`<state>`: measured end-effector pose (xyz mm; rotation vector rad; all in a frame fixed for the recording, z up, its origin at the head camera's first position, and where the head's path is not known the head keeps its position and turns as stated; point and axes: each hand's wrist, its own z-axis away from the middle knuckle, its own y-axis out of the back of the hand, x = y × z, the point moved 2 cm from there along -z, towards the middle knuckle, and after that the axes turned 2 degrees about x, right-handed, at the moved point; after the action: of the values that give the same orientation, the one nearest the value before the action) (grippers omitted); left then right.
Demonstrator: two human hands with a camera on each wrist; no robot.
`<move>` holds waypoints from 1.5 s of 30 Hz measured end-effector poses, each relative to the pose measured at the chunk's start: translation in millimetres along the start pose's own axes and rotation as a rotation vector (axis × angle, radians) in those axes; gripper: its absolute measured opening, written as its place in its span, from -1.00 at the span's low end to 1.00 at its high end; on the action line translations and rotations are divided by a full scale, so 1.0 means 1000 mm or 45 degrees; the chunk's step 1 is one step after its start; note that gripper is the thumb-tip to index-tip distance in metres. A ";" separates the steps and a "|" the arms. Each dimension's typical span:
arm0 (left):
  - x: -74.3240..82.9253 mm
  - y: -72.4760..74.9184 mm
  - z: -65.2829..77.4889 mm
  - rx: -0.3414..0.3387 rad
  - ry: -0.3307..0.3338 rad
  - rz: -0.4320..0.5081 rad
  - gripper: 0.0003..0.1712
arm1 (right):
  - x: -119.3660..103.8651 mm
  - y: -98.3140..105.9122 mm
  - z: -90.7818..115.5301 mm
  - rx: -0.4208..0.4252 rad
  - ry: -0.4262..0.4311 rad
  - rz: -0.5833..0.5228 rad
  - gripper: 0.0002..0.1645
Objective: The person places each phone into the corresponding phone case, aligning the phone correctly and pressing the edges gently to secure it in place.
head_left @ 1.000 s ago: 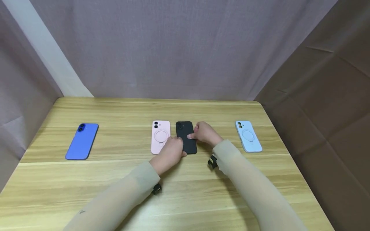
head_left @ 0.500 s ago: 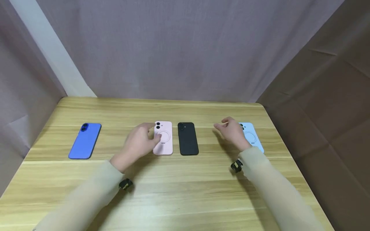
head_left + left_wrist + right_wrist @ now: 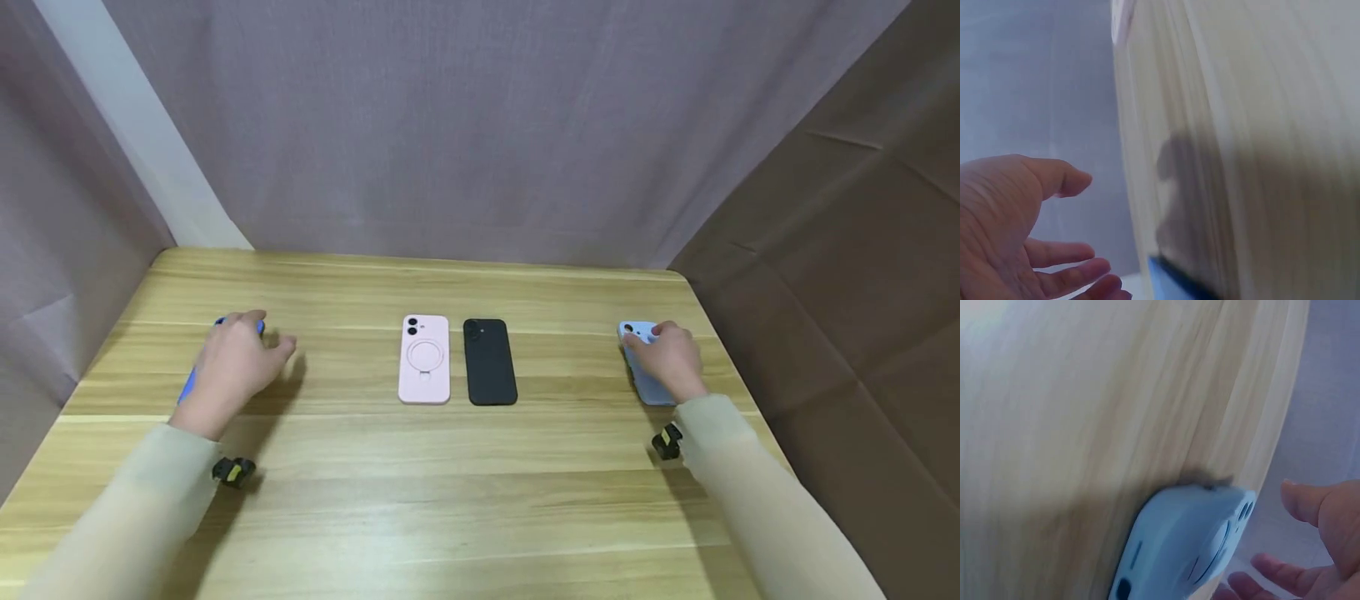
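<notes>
My left hand [image 3: 236, 362] hovers over the blue phone [image 3: 187, 386] at the left of the table, hiding most of it. Thumb and fingers are spread apart with nothing between them; the left wrist view shows only a corner of the blue phone [image 3: 1169, 284]. At the right, my right hand [image 3: 670, 358] is over the light blue phone case [image 3: 651, 390], covering part of its ring and camera end. In the right wrist view the thumb [image 3: 1304, 503] and fingers are parted, close beside the light blue case [image 3: 1175, 534].
A pink phone case [image 3: 424, 383] with a ring lies at mid-table. Beside it on the right is a black phone [image 3: 490, 367]. The wooden table [image 3: 450, 500] ends at grey curtains [image 3: 450, 125] behind and a brown cloth [image 3: 847, 292] on the right.
Both hands have left the black phone and moved apart. My left hand went left past the pink case to the blue phone; my right hand went right to the light blue case.
</notes>
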<state>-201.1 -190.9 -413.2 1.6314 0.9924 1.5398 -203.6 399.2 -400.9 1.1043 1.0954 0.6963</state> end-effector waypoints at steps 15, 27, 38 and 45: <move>-0.053 0.009 0.007 -0.053 0.085 -0.200 -0.13 | 0.012 -0.005 -0.003 -0.082 -0.069 0.135 0.05; -0.054 0.004 0.005 -0.201 0.104 -0.159 -0.32 | 0.016 -0.007 -0.004 -0.172 -0.082 0.166 0.08; -0.048 0.000 0.004 -0.158 0.070 -0.176 -0.30 | 0.012 -0.005 -0.005 -0.227 -0.107 0.214 0.08; -0.045 -0.001 0.008 -0.065 0.073 -0.163 -0.29 | 0.017 -0.007 -0.008 -0.253 -0.151 0.170 0.16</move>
<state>-193.8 -229.3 -436.1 1.4674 1.0586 1.5210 -206.0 414.2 -413.2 1.0403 0.8380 0.8160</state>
